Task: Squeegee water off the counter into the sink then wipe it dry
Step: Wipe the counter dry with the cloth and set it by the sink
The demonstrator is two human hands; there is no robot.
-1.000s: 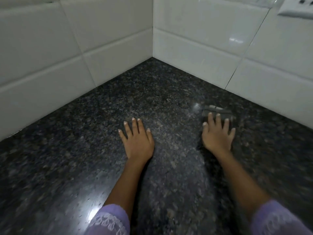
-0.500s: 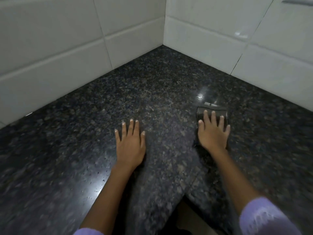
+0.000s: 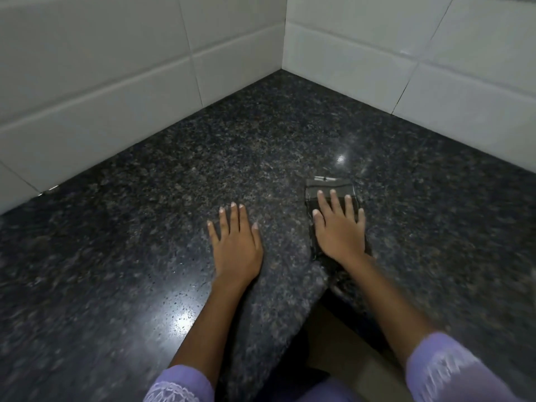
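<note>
We see right hand (image 3: pixel 339 230) fingers (image 3: pixel 334 202) spread flat, pressing a dark folded cloth (image 3: pixel 329 188) onto the speckled granite table (image 3: pixel 145 256) right of centre, left hand (image 3: pixel 236 245) just beside it, released, palm flat on bare stone, white tiled walls (image 3: pixel 116 68) at far corner.

White glazed wall tiles (image 3: pixel 110 82) in large rectangles with thin grey grout meet in a corner (image 3: pixel 283 44) well beyond the fingers. Ceiling light glares in two bright spots on the polished surface: a small one (image 3: pixel 341 159) just past the fingertips, a broader one (image 3: pixel 181 320) nearer than them.
</note>
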